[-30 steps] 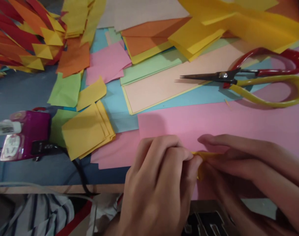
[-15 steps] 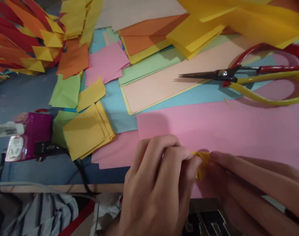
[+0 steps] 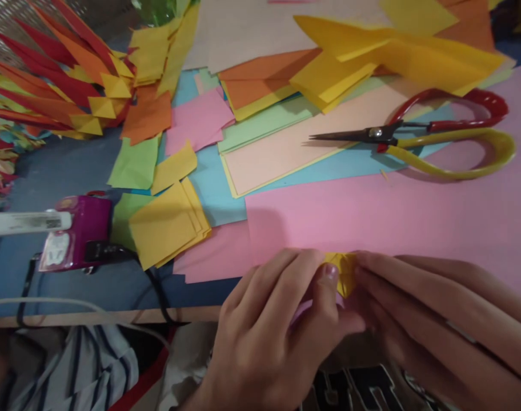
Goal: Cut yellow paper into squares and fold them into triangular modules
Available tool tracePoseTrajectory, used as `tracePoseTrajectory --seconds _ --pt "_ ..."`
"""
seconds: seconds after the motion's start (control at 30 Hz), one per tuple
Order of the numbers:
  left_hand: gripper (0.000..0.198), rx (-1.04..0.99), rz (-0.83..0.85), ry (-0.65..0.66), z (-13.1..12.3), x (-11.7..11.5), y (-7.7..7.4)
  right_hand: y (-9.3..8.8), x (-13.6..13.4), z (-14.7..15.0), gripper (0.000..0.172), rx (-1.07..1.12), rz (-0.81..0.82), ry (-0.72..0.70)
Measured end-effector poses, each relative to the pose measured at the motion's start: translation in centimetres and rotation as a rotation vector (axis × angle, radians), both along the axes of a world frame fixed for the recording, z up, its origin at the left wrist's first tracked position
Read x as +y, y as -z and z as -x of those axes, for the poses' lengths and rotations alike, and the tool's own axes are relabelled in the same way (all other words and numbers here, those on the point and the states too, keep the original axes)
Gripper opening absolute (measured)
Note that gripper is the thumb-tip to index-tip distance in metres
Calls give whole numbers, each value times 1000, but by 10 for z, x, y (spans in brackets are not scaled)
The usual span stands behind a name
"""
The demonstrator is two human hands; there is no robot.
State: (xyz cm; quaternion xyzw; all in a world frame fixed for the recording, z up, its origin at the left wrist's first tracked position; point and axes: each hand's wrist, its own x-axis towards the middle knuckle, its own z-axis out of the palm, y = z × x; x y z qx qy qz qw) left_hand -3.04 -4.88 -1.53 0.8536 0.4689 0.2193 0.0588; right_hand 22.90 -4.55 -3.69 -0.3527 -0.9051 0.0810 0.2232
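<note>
A small folded piece of yellow paper (image 3: pixel 345 275) is pinched between my two hands, over the front edge of a large pink sheet (image 3: pixel 372 217). My left hand (image 3: pixel 277 319) grips its left side, with the thumb and fingers closed on it. From the right, my right hand (image 3: pixel 432 302) holds the other side with its fingertips; part of that hand is blurred and its thumb is hard to make out. Beyond the hands lie scissors (image 3: pixel 374 135) with one red and one yellow handle, their blades pointing left.
Stacked yellow paper squares (image 3: pixel 168 225) lie left of the pink sheet. A purple power adapter (image 3: pixel 84 228) with plugs and cables sits at the left. Red, orange and yellow folded paper spikes (image 3: pixel 67 74) stand behind it. Folded yellow sheets (image 3: pixel 397 51) lie at the back.
The view has shifted, so the table things appear further right and smaller. My left thumb has moved onto the front of the yellow paper, and more of its folded face shows.
</note>
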Motion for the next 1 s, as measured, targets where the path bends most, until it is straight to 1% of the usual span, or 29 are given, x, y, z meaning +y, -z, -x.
tracePoseTrajectory --seconds 0.1,0.2,0.27,0.37,0.47,0.6,0.67,0.73,0.77,0.83,0.87,0.93,0.97,1.0 --pt "25 -32 -16 17 1 2 2 -2 6 3 40 34 -4 0" --pt "18 -92 37 -7 -4 5 -2 -6 14 9 39 88 -31 25" --pt "14 -163 96 -40 -7 7 -3 -9 19 15 36 132 -5 79" --pt "16 -257 113 -121 -12 9 -2 -13 24 23 26 141 2 125" --pt "20 -239 98 -175 -15 11 1 -16 27 27 21 145 14 141" --pt "17 -246 112 -141 -17 13 -1 -18 31 30 24 190 163 151" --pt "19 -280 157 -118 -16 11 -2 -20 31 32 29 228 176 116" --pt "20 -325 197 -98 -15 9 -1 -24 31 32 27 273 170 80" --pt "20 -352 196 -98 -13 7 -1 -28 31 29 25 286 167 82" --pt "23 -404 147 -116 -9 6 1 -37 36 14 15 280 144 149" --pt "26 -423 107 -137 -6 6 3 -44 42 1 15 260 114 220" --pt "26 -440 33 -195 -1 9 7 -62 59 -37 18 229 71 389" --pt "24 -433 10 -215 1 11 9 -72 71 -60 22 220 47 492" --pt "22 -423 -4 -225 3 13 11 -82 85 -84 30 201 36 609"
